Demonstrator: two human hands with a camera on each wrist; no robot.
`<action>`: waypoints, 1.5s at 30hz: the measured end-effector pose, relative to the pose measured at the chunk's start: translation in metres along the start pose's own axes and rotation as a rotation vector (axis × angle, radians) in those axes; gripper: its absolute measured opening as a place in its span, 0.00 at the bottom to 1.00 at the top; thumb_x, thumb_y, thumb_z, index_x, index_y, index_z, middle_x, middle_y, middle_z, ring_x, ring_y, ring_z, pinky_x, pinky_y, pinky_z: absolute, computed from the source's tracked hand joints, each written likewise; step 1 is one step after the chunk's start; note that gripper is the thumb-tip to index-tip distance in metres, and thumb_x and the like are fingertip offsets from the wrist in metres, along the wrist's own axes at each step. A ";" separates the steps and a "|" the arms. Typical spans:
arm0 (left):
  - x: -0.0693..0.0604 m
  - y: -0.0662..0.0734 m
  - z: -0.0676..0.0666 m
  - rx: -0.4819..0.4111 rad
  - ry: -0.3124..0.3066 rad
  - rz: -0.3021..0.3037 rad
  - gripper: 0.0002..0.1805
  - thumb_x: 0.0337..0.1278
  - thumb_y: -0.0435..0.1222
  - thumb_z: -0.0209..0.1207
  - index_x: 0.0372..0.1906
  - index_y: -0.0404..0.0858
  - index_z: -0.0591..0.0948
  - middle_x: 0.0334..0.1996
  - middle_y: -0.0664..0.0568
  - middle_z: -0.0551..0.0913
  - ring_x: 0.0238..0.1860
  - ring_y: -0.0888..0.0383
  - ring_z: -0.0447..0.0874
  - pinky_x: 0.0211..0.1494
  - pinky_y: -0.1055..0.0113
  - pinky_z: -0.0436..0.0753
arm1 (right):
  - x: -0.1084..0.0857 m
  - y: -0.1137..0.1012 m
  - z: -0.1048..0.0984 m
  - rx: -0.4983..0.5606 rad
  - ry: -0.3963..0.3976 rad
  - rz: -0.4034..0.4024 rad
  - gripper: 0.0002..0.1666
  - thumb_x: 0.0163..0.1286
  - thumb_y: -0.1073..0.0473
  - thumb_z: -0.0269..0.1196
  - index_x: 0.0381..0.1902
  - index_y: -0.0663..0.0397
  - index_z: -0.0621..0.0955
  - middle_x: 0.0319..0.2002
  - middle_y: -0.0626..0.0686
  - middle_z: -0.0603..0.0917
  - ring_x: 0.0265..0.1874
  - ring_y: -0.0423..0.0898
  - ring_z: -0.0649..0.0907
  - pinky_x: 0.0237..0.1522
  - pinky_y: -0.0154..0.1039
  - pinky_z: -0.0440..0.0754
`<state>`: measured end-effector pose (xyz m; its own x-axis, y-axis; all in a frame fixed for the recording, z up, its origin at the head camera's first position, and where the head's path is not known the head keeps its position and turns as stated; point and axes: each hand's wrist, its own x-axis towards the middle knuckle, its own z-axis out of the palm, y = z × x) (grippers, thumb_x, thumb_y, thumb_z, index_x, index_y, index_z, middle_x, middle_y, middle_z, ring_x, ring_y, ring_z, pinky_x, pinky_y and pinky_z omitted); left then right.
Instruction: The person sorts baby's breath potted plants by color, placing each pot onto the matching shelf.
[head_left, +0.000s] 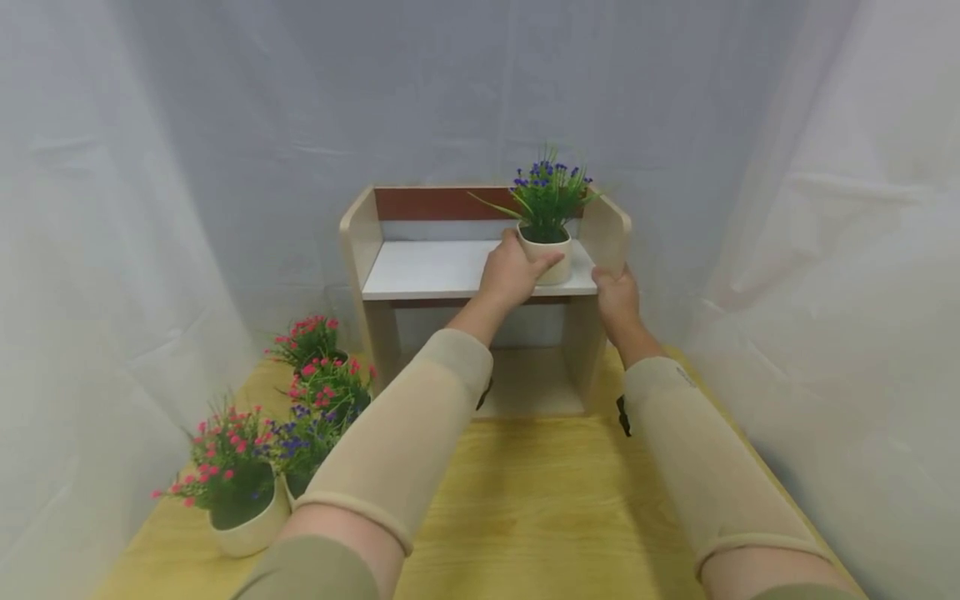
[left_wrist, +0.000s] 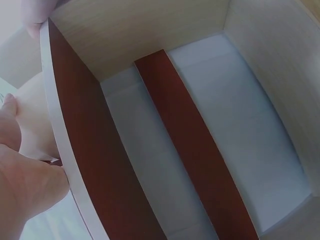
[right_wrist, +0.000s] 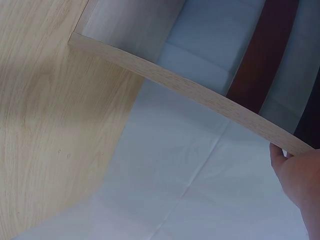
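A white pot (head_left: 553, 265) with purple flowers (head_left: 546, 185) stands upright at the right of the white upper shelf (head_left: 431, 265) of a small wooden rack. My left hand (head_left: 513, 271) grips this pot from its left, thumb across the front. In the left wrist view the hand (left_wrist: 27, 182) is beside the pot (left_wrist: 37, 115), by the shelf's front edge. My right hand (head_left: 619, 302) holds the front edge of the rack's right side panel (head_left: 609, 229); the right wrist view shows that hand (right_wrist: 302, 177) at the panel (right_wrist: 200, 95).
Several potted plants stand on the wooden table (head_left: 517, 517) at the left, among them a pink-flowered one in a white pot (head_left: 251, 523) and a purple-flowered one (head_left: 303, 437). The rack's lower compartment (head_left: 536, 383) lies below the shelf. Pale sheeting (head_left: 315, 92) hangs behind and at both sides.
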<state>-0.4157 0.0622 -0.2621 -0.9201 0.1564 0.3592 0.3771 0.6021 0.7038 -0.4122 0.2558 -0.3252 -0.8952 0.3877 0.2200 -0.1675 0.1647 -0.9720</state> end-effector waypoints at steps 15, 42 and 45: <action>-0.001 0.007 -0.002 0.018 0.028 0.008 0.48 0.71 0.60 0.66 0.77 0.31 0.63 0.67 0.35 0.82 0.69 0.41 0.83 0.74 0.51 0.82 | 0.001 -0.006 0.001 -0.020 0.011 0.011 0.35 0.85 0.53 0.56 0.84 0.54 0.64 0.81 0.60 0.71 0.82 0.55 0.68 0.89 0.50 0.58; -0.019 0.022 -0.012 0.162 -0.036 0.014 0.66 0.66 0.65 0.67 0.88 0.33 0.43 0.86 0.36 0.58 0.81 0.35 0.68 0.83 0.43 0.73 | 0.005 0.009 -0.002 0.043 0.039 -0.029 0.33 0.84 0.57 0.57 0.80 0.63 0.67 0.77 0.65 0.74 0.79 0.58 0.72 0.88 0.51 0.62; -0.023 0.024 -0.023 0.187 -0.041 0.019 0.67 0.65 0.65 0.68 0.89 0.35 0.44 0.87 0.38 0.57 0.82 0.37 0.67 0.84 0.40 0.71 | 0.006 0.008 -0.001 0.041 0.035 -0.019 0.33 0.84 0.56 0.57 0.81 0.61 0.67 0.78 0.64 0.74 0.80 0.57 0.71 0.88 0.50 0.62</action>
<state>-0.3829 0.0550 -0.2399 -0.9181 0.1980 0.3433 0.3712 0.7332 0.5698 -0.4185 0.2608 -0.3311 -0.8770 0.4162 0.2400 -0.2016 0.1346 -0.9702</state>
